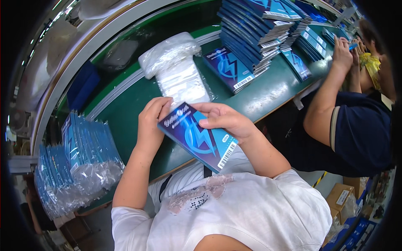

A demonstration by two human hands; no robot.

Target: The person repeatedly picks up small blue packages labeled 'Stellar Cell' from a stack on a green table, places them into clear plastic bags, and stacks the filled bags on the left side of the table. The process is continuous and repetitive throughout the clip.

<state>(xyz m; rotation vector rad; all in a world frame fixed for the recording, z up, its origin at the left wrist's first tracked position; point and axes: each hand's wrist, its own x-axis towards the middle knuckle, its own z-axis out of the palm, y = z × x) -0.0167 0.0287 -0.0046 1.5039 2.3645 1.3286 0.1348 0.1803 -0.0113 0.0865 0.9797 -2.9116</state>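
A: What is seen, largest first?

B: A green worktable (268, 94) is seen, with one tall stack of blue boxes (255, 31) at about one o'clock from the hands, and a smaller stack (312, 42) further right. One row of bagged blue boxes (79, 154) is stood at nine o'clock. One bundle of clear plastic bags (176, 69) is laid at twelve o'clock, with one single box (228, 69) just beside it.

A: And the box being handled?

B: One flat blue box (199, 136) is held above the table's near edge. Its long axis is run from ten o'clock to four o'clock.

A: How is it gripped?

B: The upper left corner is clasped by the left hand (150, 123), fingers curled over it. The upper long edge is pinched by the right hand (224, 119), thumb on the printed face. The barcode end at four o'clock is left free, nearer the right hand.

A: Anyone else?

B: One co-worker's arm (331, 88) is seen at two o'clock, well apart.
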